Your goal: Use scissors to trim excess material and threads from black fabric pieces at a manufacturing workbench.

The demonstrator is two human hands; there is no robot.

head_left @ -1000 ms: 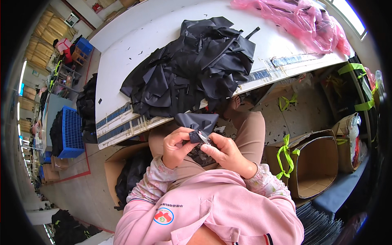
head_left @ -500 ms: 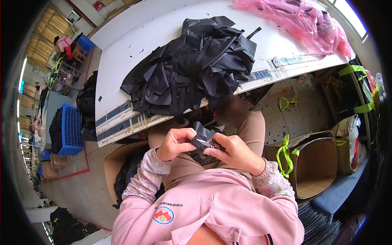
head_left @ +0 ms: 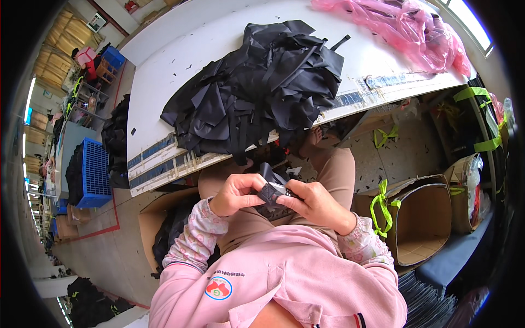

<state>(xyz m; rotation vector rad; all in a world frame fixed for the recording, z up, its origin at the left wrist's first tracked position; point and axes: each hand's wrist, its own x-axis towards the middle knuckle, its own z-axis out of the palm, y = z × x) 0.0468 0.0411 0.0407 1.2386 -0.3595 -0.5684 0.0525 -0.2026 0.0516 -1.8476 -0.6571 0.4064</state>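
Over my lap, my left hand pinches a small black fabric piece between thumb and fingers. My right hand is closed around small scissors, whose pale metal blades lie against the fabric. The handles are mostly covered by the fingers. Both hands nearly meet at the fabric, just in front of the table edge. Beyond them a big heap of black fabric pieces lies on the white table and hangs over its near edge.
Pink plastic sheeting lies on the table's far right. At my right stands an open cardboard box with a yellow-green tie. Another carton with dark material is at my left. A blue crate stands farther left.
The fabric piece has been tilted slightly between my hands, and less of the scissor blades shows. My hands have hardly moved.
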